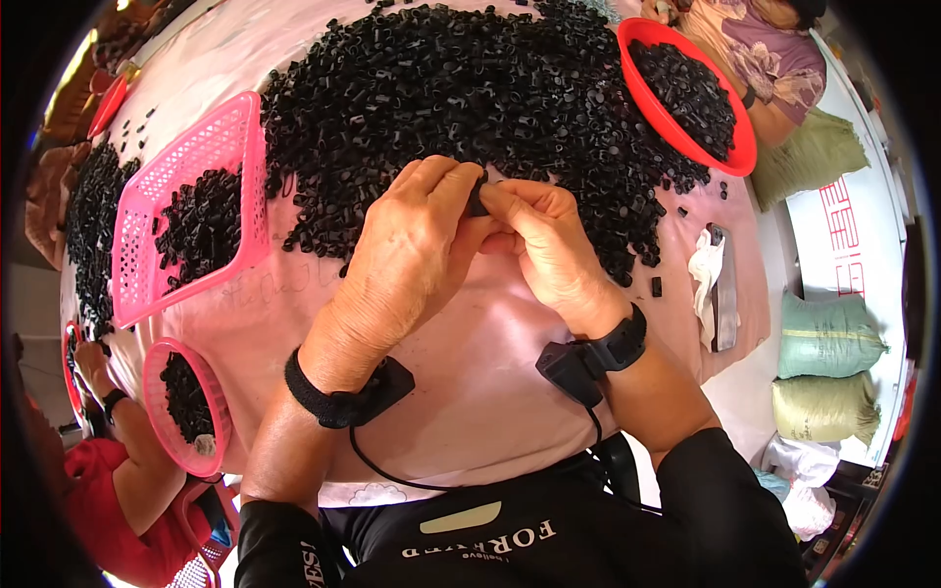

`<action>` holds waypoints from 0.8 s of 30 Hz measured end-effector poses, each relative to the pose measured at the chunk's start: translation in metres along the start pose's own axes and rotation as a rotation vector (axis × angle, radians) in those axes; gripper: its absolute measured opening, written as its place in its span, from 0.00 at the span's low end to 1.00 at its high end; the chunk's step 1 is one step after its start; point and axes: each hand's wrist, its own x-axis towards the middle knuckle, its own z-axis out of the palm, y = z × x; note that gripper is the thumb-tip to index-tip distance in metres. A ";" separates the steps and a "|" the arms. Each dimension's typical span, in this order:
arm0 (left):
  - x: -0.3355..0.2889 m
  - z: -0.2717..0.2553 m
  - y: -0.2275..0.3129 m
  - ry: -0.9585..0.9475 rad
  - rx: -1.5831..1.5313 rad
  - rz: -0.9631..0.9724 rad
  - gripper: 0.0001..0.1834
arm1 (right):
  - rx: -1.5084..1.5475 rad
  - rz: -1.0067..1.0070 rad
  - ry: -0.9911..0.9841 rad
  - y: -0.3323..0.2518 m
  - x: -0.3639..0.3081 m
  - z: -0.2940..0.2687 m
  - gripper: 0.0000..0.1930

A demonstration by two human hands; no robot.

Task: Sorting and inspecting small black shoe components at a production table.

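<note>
Both hands meet at the near edge of a large heap of small black plastic parts. My left hand is closed, pinching a small black plastic part at its fingertips. Against the other side of that part, the thumb and curled fingers of my right hand are pressed. The fingers hide most of the part, so its exact shape cannot be made out. Each wrist wears a black strap with a black box, and a cable runs from them.
Left of the heap sit a rectangular pink basket and a round pink basket, both with black parts inside. A red basin of parts stands far right, near another person. A metal bar with white cloth lies right. Another person works at left.
</note>
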 end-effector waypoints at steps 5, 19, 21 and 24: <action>-0.001 -0.003 0.002 -0.005 -0.025 -0.032 0.19 | 0.026 -0.022 -0.003 0.000 -0.001 0.002 0.11; 0.002 -0.007 0.004 -0.023 -0.184 -0.139 0.20 | 0.047 -0.029 0.004 0.002 0.001 0.002 0.12; 0.003 -0.007 0.004 -0.028 -0.186 -0.166 0.21 | 0.041 -0.022 0.010 0.000 0.000 0.003 0.12; 0.001 -0.003 0.004 -0.019 -0.167 -0.167 0.21 | 0.037 -0.017 0.023 0.000 -0.001 0.003 0.12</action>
